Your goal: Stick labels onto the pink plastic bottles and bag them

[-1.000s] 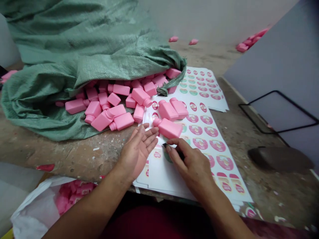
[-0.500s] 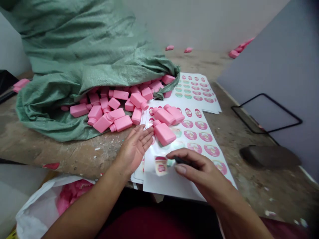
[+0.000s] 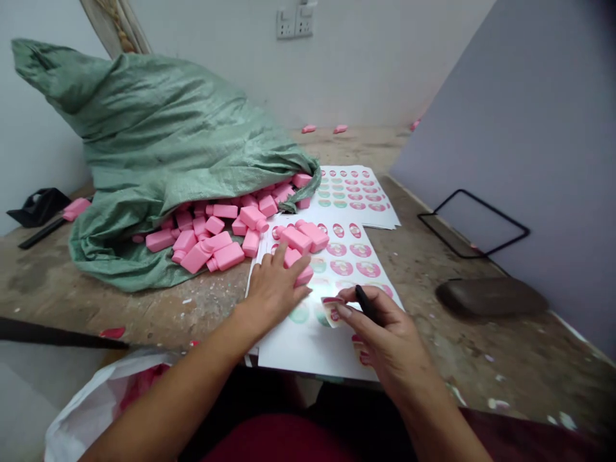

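Observation:
My left hand is palm down, its fingers spread over a pink plastic bottle lying on the sticker sheet. The thumb and forefinger lie on either side of the bottle, partly hiding it; I see no firm grip. Just beyond, two more pink bottles lie side by side on the sheet. Between thumb and forefinger, my right hand pinches a small peeled sticker. A slim black tool is also in this hand, its tip hidden. Another sticker shows at the hand's lower edge.
A green woven sack spills pink bottles at left. More sticker sheets lie behind. To the right are a black wire frame and a dark oblong object. A white bag hangs below the table edge.
My left hand has turned from palm up to palm down and moved over the nearest bottle. The right hand still pinches the sticker. The view has tilted up and shifted.

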`<state>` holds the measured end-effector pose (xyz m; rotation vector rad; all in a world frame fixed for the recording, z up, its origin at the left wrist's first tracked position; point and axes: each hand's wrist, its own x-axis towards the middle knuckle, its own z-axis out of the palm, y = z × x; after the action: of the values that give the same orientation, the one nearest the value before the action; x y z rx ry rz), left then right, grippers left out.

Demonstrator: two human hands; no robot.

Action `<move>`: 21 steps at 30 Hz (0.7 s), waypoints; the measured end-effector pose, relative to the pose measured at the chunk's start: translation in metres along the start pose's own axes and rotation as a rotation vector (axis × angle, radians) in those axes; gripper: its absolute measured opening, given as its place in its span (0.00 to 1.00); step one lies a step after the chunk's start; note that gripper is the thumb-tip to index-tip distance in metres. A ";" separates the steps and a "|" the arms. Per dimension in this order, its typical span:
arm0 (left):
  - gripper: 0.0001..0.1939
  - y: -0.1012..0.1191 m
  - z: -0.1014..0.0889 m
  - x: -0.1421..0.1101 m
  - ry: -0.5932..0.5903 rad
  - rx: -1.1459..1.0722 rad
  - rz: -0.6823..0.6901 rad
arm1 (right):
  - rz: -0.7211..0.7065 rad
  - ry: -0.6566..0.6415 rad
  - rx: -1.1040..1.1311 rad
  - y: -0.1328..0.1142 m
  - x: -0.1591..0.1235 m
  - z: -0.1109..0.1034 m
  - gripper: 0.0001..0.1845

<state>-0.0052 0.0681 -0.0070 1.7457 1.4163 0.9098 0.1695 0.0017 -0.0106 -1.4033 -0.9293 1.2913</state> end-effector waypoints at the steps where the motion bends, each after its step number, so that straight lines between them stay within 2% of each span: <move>1: 0.24 -0.002 -0.002 0.002 -0.031 0.021 -0.003 | 0.008 0.011 0.009 0.002 -0.001 -0.002 0.17; 6: 0.18 -0.010 -0.022 0.007 -0.131 0.087 0.021 | -0.056 0.004 0.083 0.012 -0.001 -0.010 0.16; 8: 0.14 -0.007 -0.027 0.012 -0.124 0.224 0.081 | -0.056 0.029 0.106 0.014 0.000 -0.010 0.17; 11: 0.14 0.004 -0.031 0.023 -0.177 0.532 0.200 | -0.074 0.051 0.156 0.016 0.002 -0.008 0.22; 14: 0.14 0.016 -0.033 0.022 -0.206 0.606 0.224 | -0.073 0.074 0.199 0.015 0.000 -0.007 0.23; 16: 0.18 0.019 -0.033 0.008 -0.201 0.351 0.139 | -0.074 0.092 0.206 0.012 -0.005 -0.008 0.21; 18: 0.24 0.017 -0.030 -0.014 -0.260 -0.179 -0.055 | -0.083 0.082 0.194 0.008 -0.011 -0.009 0.20; 20: 0.28 0.012 -0.022 -0.039 -0.339 -0.764 -0.312 | -0.090 0.064 0.175 0.004 -0.016 -0.008 0.19; 21: 0.29 0.010 -0.017 -0.050 -0.374 -0.967 -0.417 | -0.093 0.061 0.166 0.003 -0.018 -0.008 0.19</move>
<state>-0.0232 0.0185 0.0057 0.7905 0.8105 0.7797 0.1742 -0.0172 -0.0092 -1.2495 -0.8176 1.2199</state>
